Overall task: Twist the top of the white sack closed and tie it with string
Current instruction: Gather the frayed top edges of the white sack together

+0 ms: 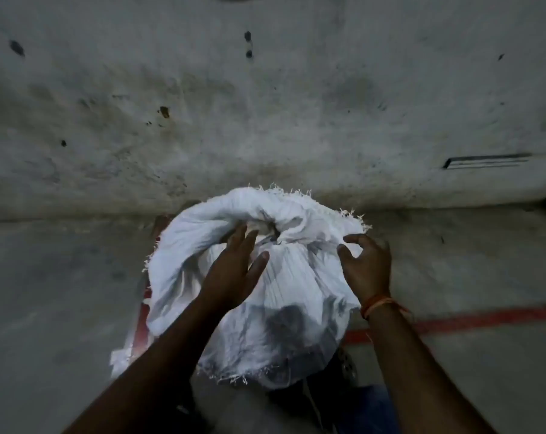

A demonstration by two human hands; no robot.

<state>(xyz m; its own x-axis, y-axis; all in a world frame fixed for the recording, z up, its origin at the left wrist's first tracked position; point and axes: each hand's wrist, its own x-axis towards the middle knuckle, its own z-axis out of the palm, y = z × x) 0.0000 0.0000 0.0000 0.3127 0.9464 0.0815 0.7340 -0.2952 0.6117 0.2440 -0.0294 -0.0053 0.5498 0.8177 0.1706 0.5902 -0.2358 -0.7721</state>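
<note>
Both hands lay open on the white sack (pixel 284 277): the left hand (pixel 234 270) near its gathered top, the right hand (pixel 367 264) beside it, each grip released.

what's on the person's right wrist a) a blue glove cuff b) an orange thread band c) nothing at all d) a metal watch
b, since an orange thread band circles the wrist just below the right hand, which hovers open-fingered beside the white sack.
</note>
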